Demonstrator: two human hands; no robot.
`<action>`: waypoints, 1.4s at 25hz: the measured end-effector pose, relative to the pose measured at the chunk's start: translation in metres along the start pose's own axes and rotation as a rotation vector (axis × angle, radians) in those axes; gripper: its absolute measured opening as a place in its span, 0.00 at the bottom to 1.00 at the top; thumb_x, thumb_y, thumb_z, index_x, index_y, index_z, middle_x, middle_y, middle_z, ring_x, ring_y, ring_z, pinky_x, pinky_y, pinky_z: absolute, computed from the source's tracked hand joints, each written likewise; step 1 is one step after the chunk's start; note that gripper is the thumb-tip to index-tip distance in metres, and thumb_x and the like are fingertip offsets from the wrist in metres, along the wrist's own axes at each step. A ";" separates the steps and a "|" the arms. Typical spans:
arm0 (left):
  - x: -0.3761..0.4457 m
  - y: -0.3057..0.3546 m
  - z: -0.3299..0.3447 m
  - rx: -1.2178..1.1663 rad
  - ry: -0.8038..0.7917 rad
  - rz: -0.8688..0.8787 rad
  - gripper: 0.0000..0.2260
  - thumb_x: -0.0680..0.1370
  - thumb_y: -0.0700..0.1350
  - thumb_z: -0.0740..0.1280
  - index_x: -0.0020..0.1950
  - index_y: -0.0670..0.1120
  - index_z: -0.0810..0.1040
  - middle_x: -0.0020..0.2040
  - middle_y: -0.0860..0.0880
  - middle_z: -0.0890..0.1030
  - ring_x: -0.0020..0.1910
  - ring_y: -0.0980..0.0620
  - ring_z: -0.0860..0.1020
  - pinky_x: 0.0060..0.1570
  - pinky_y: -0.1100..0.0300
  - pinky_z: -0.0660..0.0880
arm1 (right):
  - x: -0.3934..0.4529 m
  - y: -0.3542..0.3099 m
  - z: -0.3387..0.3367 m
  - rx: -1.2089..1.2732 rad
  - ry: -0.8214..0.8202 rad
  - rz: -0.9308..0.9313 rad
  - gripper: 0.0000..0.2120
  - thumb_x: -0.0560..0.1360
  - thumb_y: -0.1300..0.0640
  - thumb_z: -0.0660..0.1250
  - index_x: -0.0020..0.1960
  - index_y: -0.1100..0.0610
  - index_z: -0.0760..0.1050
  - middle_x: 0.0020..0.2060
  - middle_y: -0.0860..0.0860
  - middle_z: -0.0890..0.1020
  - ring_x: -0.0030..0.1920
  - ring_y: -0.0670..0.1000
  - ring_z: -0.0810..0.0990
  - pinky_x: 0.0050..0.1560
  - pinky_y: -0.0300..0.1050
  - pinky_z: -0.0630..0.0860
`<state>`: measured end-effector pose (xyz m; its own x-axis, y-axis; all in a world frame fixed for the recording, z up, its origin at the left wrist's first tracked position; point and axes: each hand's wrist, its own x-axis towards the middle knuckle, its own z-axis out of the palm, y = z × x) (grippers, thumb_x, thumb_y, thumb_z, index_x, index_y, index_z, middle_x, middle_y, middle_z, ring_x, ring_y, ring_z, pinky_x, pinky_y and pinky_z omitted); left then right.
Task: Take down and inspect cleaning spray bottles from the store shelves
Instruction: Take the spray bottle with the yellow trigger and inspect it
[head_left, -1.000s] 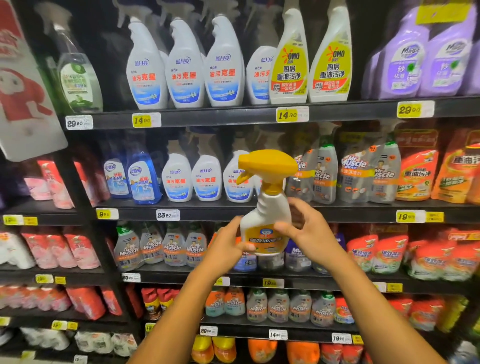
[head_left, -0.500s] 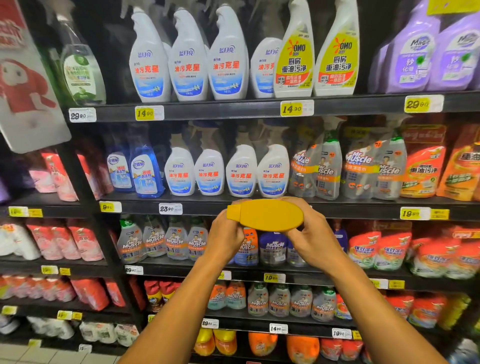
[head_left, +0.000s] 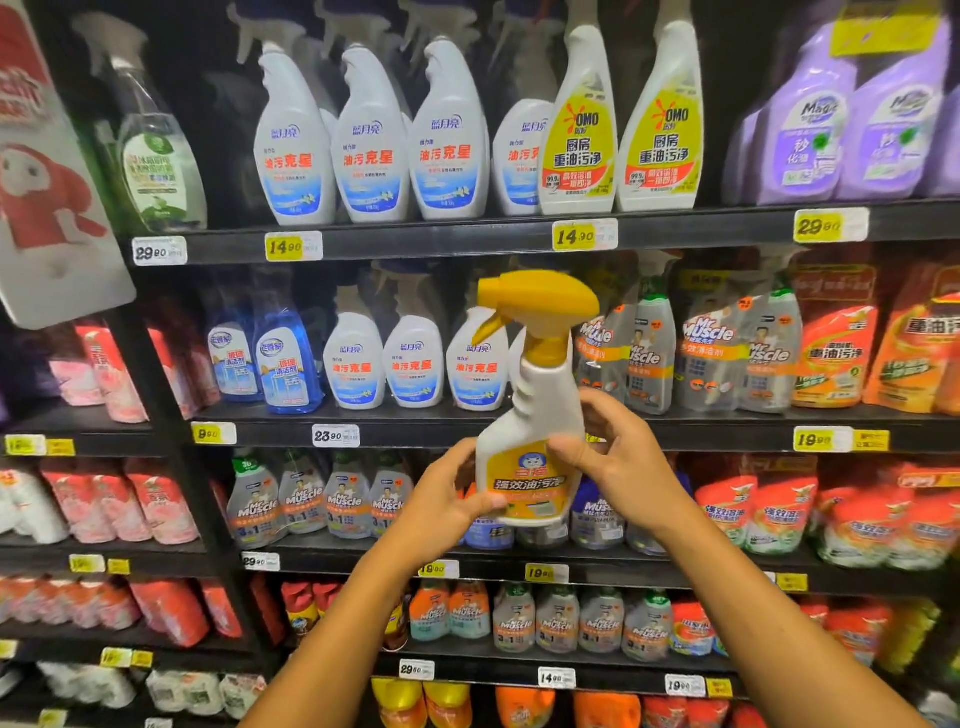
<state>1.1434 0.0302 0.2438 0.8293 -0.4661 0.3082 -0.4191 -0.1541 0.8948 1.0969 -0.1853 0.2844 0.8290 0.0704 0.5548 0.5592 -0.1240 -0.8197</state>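
Note:
A white spray bottle with a yellow trigger head and a yellow label stands upright in the air before the shelves, label towards me, nozzle pointing left. My left hand grips its lower left side, thumb across the label's bottom edge. My right hand holds the right side, thumb on the label's top and fingers curled behind the body. Both hands are level with the third shelf down.
Black store shelves fill the view, packed with spray bottles: white-and-blue ones, yellow-labelled OMO ones, grey Mr Muscle ones, and orange refill pouches. A red-and-grey sign juts out at the left.
Half a second ago the bottle was tipped so only its yellow head showed between my hands. It now stands upright again with the label facing me, held a little higher.

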 end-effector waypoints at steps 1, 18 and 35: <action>-0.002 0.002 0.000 -0.091 -0.010 -0.010 0.23 0.74 0.37 0.73 0.63 0.56 0.74 0.58 0.55 0.83 0.59 0.54 0.81 0.56 0.59 0.79 | 0.002 -0.001 0.000 0.030 0.025 0.016 0.17 0.74 0.59 0.73 0.60 0.46 0.75 0.53 0.43 0.84 0.56 0.45 0.82 0.49 0.38 0.79; -0.013 0.050 -0.002 -0.517 0.013 -0.103 0.17 0.70 0.41 0.71 0.59 0.43 0.81 0.55 0.40 0.84 0.50 0.43 0.84 0.41 0.53 0.82 | 0.022 -0.029 0.007 0.270 0.193 0.198 0.17 0.72 0.49 0.71 0.57 0.57 0.79 0.46 0.55 0.87 0.44 0.54 0.87 0.40 0.45 0.83; -0.011 0.085 -0.007 -0.658 0.051 -0.300 0.15 0.66 0.54 0.75 0.48 0.48 0.87 0.51 0.42 0.85 0.43 0.47 0.85 0.34 0.53 0.82 | 0.034 -0.045 0.012 0.427 0.194 0.567 0.14 0.77 0.56 0.69 0.60 0.62 0.78 0.51 0.62 0.85 0.55 0.64 0.83 0.58 0.63 0.79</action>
<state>1.1012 0.0278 0.3188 0.8965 -0.4427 0.0187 0.1257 0.2946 0.9473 1.1007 -0.1656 0.3384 0.9974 -0.0711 0.0123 0.0338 0.3095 -0.9503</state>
